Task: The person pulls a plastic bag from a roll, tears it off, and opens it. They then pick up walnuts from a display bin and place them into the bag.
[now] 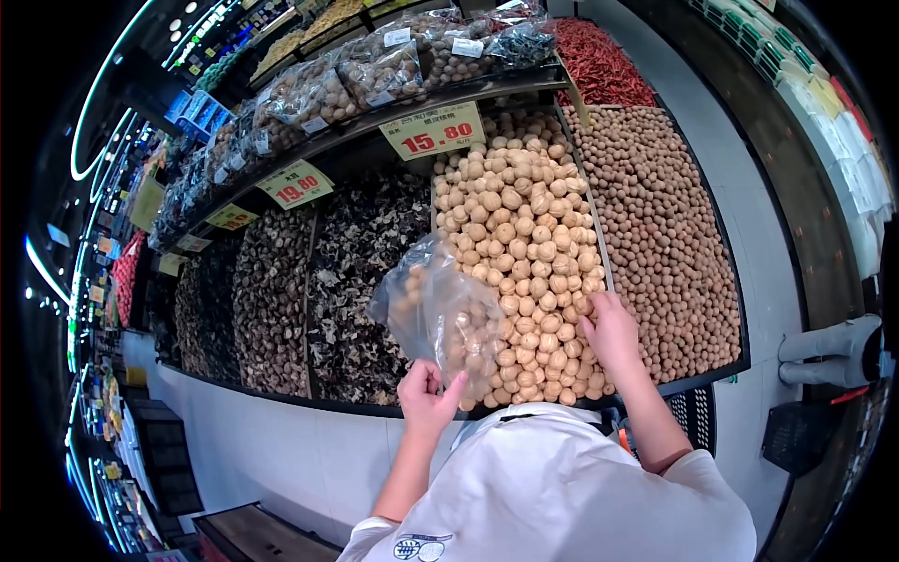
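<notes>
My left hand (430,397) is closed on the near edge of a clear plastic bag (426,314). Round tan walnuts show through its film. The bag rests over the border between the black dried fungus (361,244) and the loose walnuts (524,197). At the right side of the walnut bin, my right hand (611,330) reaches down with thumb and fingers curled about a walnut (582,304); the fingertips partly hide it.
Smaller brown nuts (655,206) fill the bin on the right, with dried red chillies (599,61) behind. Dried mushrooms (272,290) lie left. Above the bins, a shelf carries bagged goods (384,75) and price signs (433,131). A person's legs (833,351) stand at far right, beside a black basket (796,436).
</notes>
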Available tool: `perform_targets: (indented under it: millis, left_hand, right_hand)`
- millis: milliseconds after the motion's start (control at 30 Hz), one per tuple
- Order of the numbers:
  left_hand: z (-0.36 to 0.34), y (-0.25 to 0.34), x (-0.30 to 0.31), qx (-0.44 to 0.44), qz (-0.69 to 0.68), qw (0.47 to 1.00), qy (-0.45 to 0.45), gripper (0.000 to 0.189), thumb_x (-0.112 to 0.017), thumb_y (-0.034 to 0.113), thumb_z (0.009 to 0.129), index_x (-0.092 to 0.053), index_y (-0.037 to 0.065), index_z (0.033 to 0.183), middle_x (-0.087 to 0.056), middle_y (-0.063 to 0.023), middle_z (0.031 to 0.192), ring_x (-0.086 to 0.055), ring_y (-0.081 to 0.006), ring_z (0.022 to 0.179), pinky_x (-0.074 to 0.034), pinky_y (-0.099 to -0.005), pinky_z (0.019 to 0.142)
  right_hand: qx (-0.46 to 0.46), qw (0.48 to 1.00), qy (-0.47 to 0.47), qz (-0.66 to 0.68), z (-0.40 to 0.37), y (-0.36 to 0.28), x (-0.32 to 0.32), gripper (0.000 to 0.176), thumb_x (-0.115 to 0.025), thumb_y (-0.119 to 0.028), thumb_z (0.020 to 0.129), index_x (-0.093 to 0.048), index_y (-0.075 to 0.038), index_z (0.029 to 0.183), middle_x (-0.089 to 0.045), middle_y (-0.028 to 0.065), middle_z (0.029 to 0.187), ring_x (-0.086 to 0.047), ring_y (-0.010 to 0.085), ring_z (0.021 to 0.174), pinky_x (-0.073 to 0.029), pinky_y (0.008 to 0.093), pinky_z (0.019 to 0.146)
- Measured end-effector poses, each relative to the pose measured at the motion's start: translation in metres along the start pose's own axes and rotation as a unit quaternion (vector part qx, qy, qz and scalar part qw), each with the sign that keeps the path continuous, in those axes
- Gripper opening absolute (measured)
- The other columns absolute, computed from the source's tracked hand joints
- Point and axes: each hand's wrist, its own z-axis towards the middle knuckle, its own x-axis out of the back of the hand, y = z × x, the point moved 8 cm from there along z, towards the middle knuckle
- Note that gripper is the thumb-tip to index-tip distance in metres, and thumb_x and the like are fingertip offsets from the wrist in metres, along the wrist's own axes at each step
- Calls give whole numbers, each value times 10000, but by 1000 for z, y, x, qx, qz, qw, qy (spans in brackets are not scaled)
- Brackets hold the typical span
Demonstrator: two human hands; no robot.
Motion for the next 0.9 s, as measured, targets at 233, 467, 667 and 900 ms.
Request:
perform_targets:
  millis: [233,467,667,900]
  left_hand:
    - [-12,-3,9,36,44,998,-2,477,-881,230,741,-441,67,656,-371,5,559,-316,-118,505,-277,-278,467]
    - [-22,-11,-1,112,112,982,-104,531,-842,431,779,-503,55,621,-484,-27,531,-444,-177,475,-373,-322,474]
    - [-34,-25,-17,163,163,961,-154,488,-720,480,858,-659,26,690,-633,-143,606,-647,-336,581,-509,-433,571]
    - [-31,-15,-6,120,94,979,-136,306,-676,320,913,-696,58,755,-661,-144,655,-659,-350,607,-517,-437,571]
  right_hand:
    - [-22,999,41,-26,1,-2,-11,377,-764,-192,825,-616,-41,1137,-646,160,1037,-671,357,872,-562,446,732]
    - [-163,851,-81,492,-10,5,-21,257,-590,-133,963,-584,-31,1199,-631,78,931,-615,133,671,-507,261,628]
    - [-236,680,-249,648,-39,-41,-56,93,-549,-160,1024,-569,-71,1041,-624,69,932,-626,154,717,-502,253,615]
    - [-224,641,-370,635,-45,-138,-108,152,-590,-183,1021,-572,-55,1100,-631,69,1011,-637,162,773,-530,268,672]
